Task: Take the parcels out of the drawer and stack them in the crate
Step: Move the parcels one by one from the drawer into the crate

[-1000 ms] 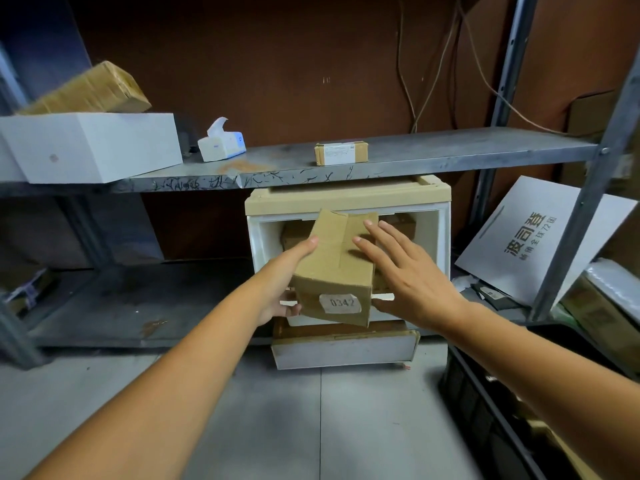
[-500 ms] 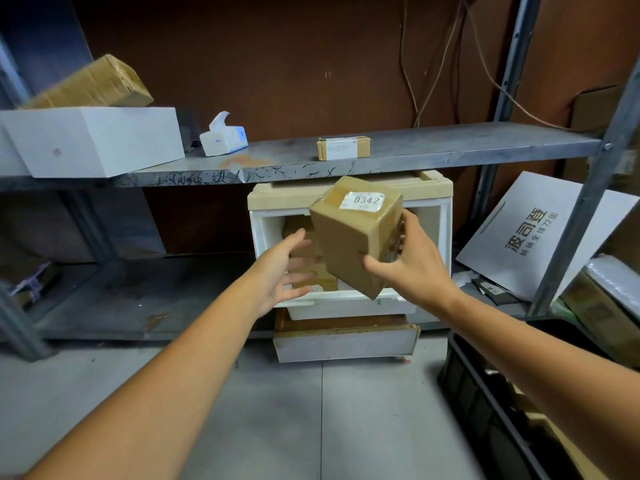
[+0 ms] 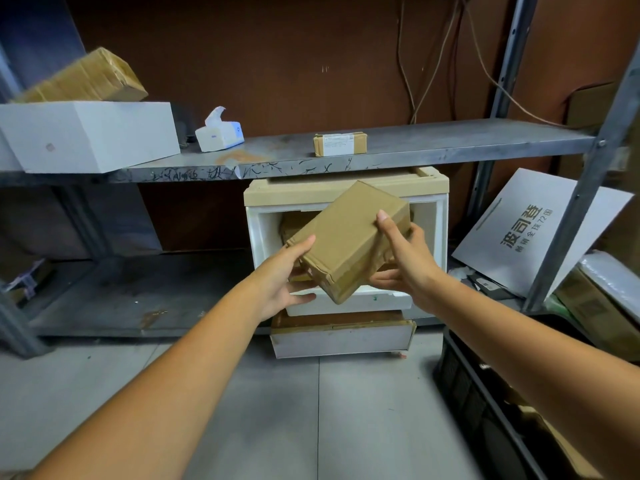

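A brown cardboard parcel (image 3: 349,240) is held tilted in the air in front of the white drawer unit (image 3: 438,233). My left hand (image 3: 285,275) grips its lower left edge, thumb on top. My right hand (image 3: 405,258) grips its right side, thumb on the upper face. Behind the parcel, more brown parcels (image 3: 292,221) lie in the open upper drawer, mostly hidden. The lower drawer (image 3: 341,337) is pulled out a little. A black crate (image 3: 464,379) stands on the floor at the lower right, with cardboard showing inside.
A metal shelf (image 3: 450,140) above carries a small parcel (image 3: 340,144), a tissue box (image 3: 218,133) and a white box (image 3: 90,133) with a brown parcel (image 3: 86,77) on it. A white printed sheet (image 3: 526,233) leans at right behind a metal upright (image 3: 585,188).
The parcel was lifted out and turned over: its 0342 label no longer shows. The left hand let go, then took hold of it again, so both hands now grip it.
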